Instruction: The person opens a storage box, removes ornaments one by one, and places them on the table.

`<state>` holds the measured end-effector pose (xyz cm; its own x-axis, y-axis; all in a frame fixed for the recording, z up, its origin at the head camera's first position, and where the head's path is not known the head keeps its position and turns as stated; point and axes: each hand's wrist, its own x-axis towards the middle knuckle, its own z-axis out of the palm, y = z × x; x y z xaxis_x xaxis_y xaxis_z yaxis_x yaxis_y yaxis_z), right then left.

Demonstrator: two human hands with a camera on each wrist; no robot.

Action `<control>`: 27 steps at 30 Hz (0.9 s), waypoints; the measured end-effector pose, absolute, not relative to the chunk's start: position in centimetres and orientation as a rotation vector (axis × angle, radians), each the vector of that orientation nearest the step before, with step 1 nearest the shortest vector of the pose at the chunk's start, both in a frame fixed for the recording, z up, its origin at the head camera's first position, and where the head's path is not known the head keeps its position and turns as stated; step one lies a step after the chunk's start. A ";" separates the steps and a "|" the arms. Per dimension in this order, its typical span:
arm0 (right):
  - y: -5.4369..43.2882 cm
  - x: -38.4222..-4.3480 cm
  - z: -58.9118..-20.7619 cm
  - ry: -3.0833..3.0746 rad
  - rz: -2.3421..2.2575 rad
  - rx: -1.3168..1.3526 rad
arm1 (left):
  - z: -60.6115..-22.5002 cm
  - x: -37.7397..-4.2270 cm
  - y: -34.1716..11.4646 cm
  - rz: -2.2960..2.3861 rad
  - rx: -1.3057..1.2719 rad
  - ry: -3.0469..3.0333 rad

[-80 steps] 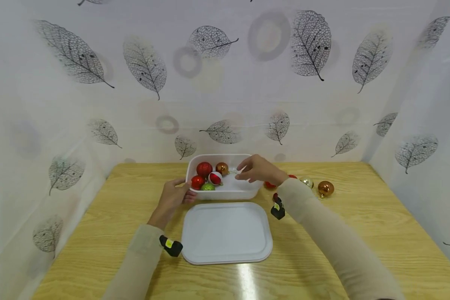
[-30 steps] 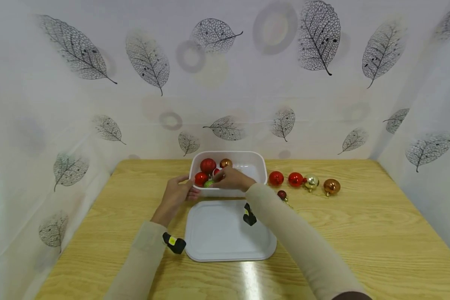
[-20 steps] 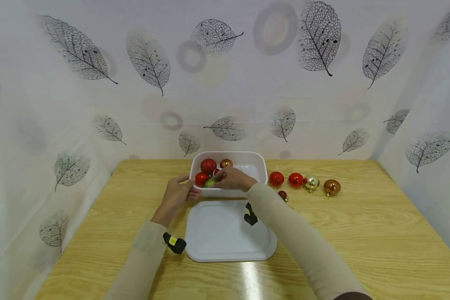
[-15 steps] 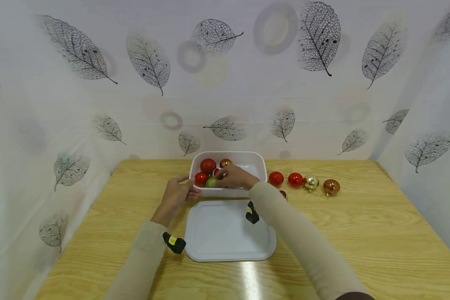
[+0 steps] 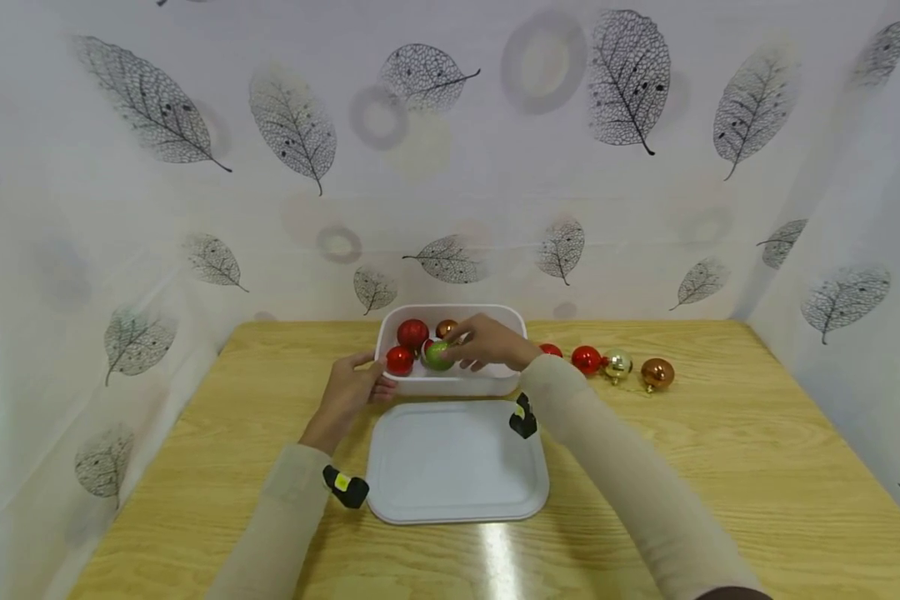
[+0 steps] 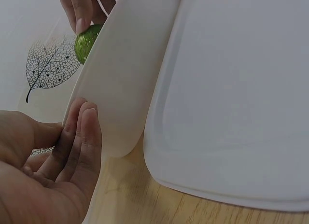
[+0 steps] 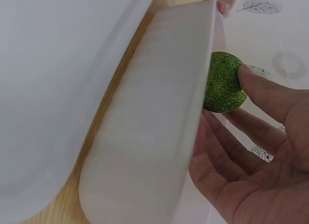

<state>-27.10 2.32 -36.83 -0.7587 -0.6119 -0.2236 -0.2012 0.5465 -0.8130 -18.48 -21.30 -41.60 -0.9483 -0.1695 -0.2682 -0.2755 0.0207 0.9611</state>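
Observation:
In the head view my left hand (image 5: pixel 351 392) grips the left front corner of a white plastic box (image 5: pixel 487 384), thumb at the rim and fingers along the outer wall. My right hand (image 5: pixel 493 342) pinches a green glitter Christmas ball (image 5: pixel 438 357) over the inside of the box. The right wrist view shows that green ball (image 7: pixel 224 84) between thumb and fingers, partly behind the box wall. Red Christmas balls (image 5: pixel 412 334) and a copper ball (image 5: pixel 446 328) lie in the box; a red and white one is mostly hidden behind the green ball.
A white lid (image 5: pixel 457 462) lies flat on the wooden table (image 5: pixel 720 467) in front of the box. To the right sit a red ball (image 5: pixel 586 359), a pale gold ball (image 5: pixel 617 365) and a copper ball (image 5: pixel 657 374). A leaf-print curtain (image 5: pixel 450 183) hangs close behind.
My right hand came down into the box, took hold of the green ball at the front, and has lifted it to the right. The left hand stays at the box corner.

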 end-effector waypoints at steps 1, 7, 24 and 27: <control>2.6 -27.1 -36.7 2.293 -1.133 -0.656 | -41.6 -18.5 -21.3 2.096 -0.472 2.186; 4.1 -27.2 -35.6 2.316 -1.139 -0.657 | -41.6 -18.4 -21.4 2.097 -0.474 2.189; 9.1 -26.8 -33.6 2.390 -1.161 -0.615 | -41.5 -18.4 -21.4 2.085 -0.463 2.190; 10.1 -26.8 -33.5 2.400 -1.157 -0.598 | -41.3 -18.3 -21.3 2.087 -0.465 2.190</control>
